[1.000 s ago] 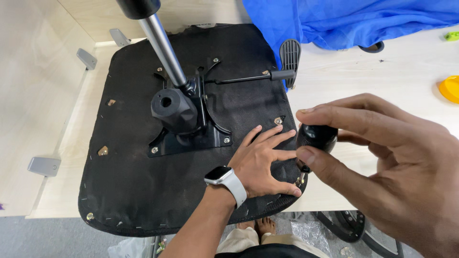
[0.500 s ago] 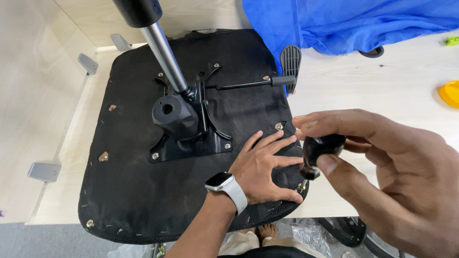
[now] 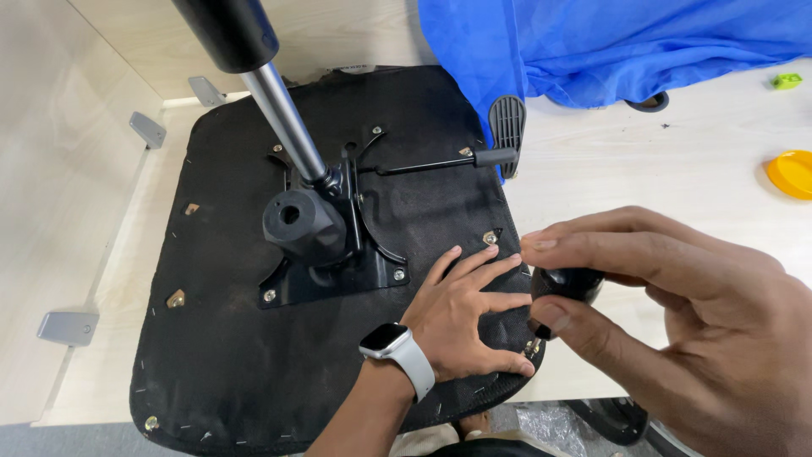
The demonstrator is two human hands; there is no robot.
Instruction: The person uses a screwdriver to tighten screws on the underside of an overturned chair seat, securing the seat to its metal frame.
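Black round knob point(image 3: 568, 284) pinched between right hand point(image 3: 685, 330) thumb and fingers point(image 3: 592, 245), at the seat underside's point(image 3: 220, 355) 3 o'clock edge above the pale worktop point(image 3: 677, 178). Left hand point(image 3: 465, 317) flat on the seat, fingers spread, tips just at 9 o'clock of the knob.

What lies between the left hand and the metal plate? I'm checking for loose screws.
Head view: only bare black seat underside lies between the left hand and the metal plate; no loose screws show.
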